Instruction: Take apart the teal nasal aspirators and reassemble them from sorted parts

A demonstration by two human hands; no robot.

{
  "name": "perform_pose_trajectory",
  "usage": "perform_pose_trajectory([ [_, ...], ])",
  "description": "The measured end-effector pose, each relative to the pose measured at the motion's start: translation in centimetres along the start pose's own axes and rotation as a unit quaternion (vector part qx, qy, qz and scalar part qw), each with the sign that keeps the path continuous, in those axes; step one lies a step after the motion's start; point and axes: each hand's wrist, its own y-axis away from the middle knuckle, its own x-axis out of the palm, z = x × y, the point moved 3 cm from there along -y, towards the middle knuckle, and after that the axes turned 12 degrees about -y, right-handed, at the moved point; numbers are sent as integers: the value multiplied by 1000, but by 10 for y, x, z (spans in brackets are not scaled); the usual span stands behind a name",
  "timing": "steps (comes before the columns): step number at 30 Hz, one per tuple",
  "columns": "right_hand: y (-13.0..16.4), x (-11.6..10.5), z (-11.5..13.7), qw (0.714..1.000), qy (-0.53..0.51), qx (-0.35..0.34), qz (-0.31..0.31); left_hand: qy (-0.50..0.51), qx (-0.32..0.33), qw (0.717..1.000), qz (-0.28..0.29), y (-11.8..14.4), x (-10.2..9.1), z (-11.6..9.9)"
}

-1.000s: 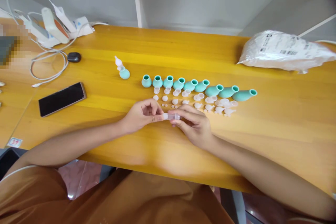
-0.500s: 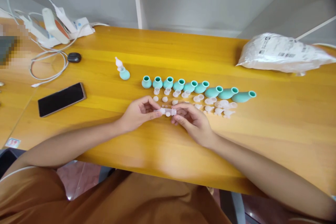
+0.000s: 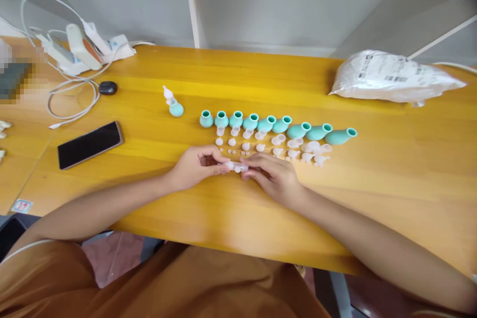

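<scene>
Moved, against half a second ago: right hand [image 3: 278, 176], its fingertips now further over the tube's right end; loose parts shifted only with the view.

Item: tube [image 3: 235, 166], one, translucent, whitish, held level above the table [image 3: 391, 198], between the hands. Finer detail too small to tell.

Grip, left hand [image 3: 192, 168]: thumb and finger pinched on the tube's left end. Grip, right hand: thumb and fingers closed on its right end.

Handling, judged: very light; thin plastic, fairly stiff; smooth, liable to slip or spin. Best held by the ends, fingertips only, without hard squeezing.

Beyond the hands: small white parts [image 3: 246, 146], in rows; clear cups [image 3: 248, 133], one row; teal bulbs [image 3: 266, 123], nine, likely soft rubber.

Farther left: bulb with cup and tip [image 3: 176, 108], one; phone [image 3: 90, 145]; cable [image 3: 70, 120]. Far right: plastic bag [image 3: 395, 79].
</scene>
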Motion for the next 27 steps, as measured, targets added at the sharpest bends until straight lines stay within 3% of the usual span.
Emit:
perform_pose_trajectory([
  [12,2,4,2,1000,-26,-7,5,-26,-1,1000,10,2,0,0],
  [17,-3,12,2,998,-44,-12,37,-45,151,987,-12,4,3,-15],
  [19,-5,15,4,997,-58,-13,55,-35,181,983,-10,4,3,-18],
  [24,-9,10,3,984,-146,66,77,11,112,994,-1,2,-2,-13],
  [27,-13,4,0,964,-218,115,100,42,110,992,34,2,-2,-12],
])
